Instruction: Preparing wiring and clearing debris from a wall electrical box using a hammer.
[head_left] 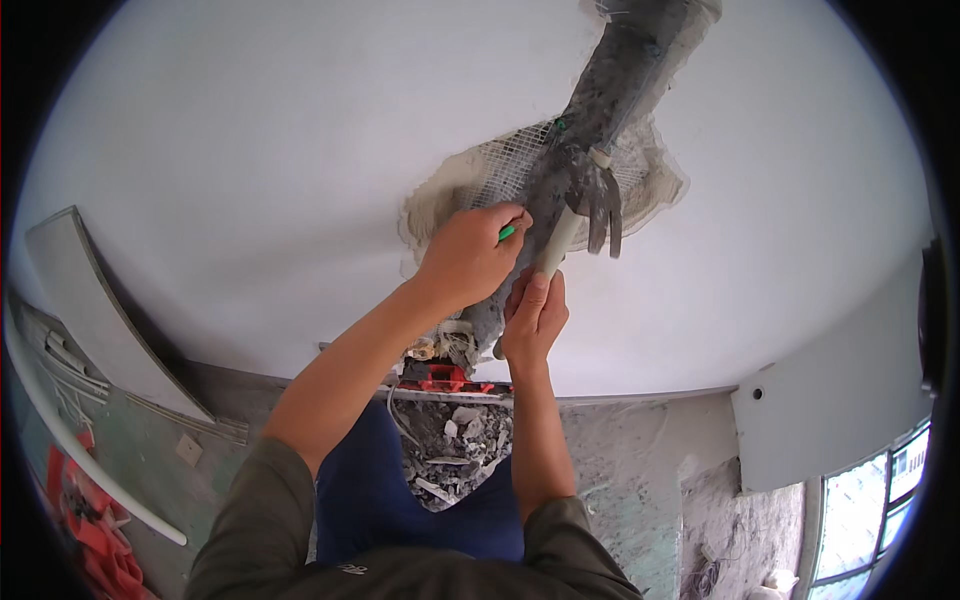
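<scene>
My left hand (470, 255) is closed round a small green-handled tool (507, 233), most of it hidden, at the dark chased channel (611, 75) in the white wall (250, 140). My right hand (535, 315) grips the pale handle of a claw hammer (600, 205), whose dark head is raised beside my left hand over the channel. Torn mesh (505, 160) and rough beige plaster show either side of the channel. At its lower end are red boxes (443, 378) with loose wires.
Rubble (465, 450) lies between my legs. At left, boards (120, 310) lean on the wall, near a long white pipe (100, 470) and red material (90, 535). At right are a pale panel (820, 400) and a window (855, 510).
</scene>
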